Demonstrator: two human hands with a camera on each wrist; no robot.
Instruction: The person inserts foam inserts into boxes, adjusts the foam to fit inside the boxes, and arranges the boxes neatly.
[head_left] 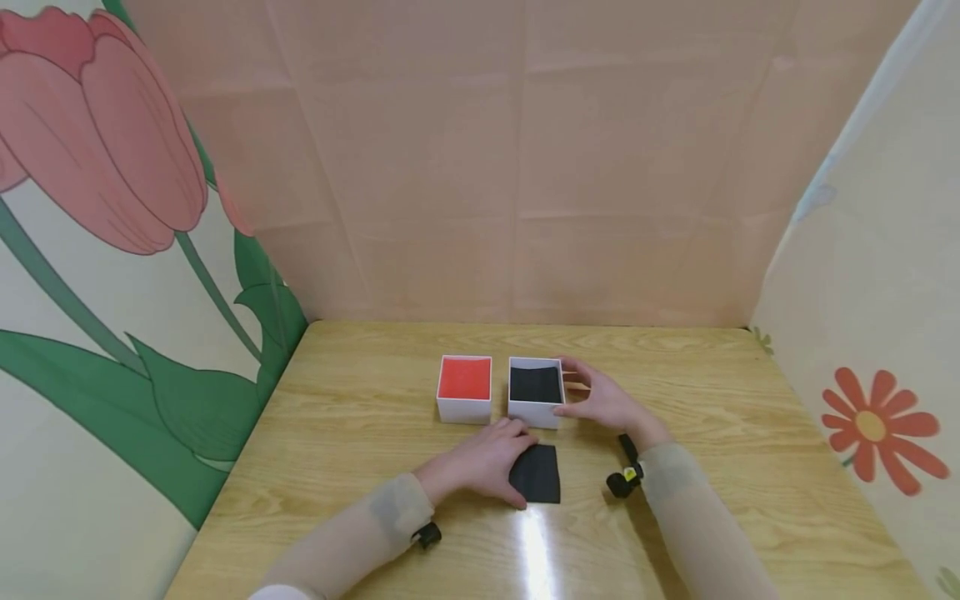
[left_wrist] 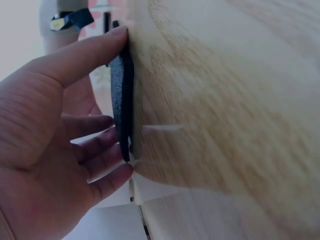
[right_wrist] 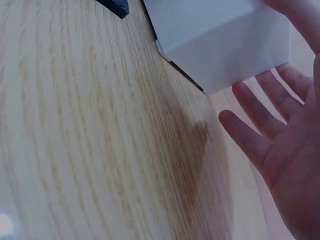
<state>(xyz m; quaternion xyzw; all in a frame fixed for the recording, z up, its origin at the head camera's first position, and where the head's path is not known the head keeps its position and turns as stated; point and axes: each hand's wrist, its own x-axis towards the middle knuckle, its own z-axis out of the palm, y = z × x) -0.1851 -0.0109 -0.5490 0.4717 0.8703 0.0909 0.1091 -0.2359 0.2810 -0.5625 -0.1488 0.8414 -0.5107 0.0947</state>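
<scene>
A flat black foam piece (head_left: 542,475) lies on the table in front of the boxes. My left hand (head_left: 487,461) spans its left side, thumb at the near edge and fingers at the far edge. In the left wrist view the foam piece (left_wrist: 122,95) is seen edge-on, slightly bowed, between thumb and fingertips. At the right side of a white box (head_left: 534,414) with black lining inside is my right hand (head_left: 603,400). Its thumb touches the front, and its fingers reach round the back corner. The right wrist view shows this box (right_wrist: 225,45) from low down.
Left of the black-lined box stands a second white box (head_left: 463,410) with a red piece (head_left: 464,378) inside. Both rest on a wood-grain table (head_left: 360,400). A pinkish cloth (head_left: 510,167) hangs behind, with flower-printed panels on both sides. Each wrist wears a small black camera.
</scene>
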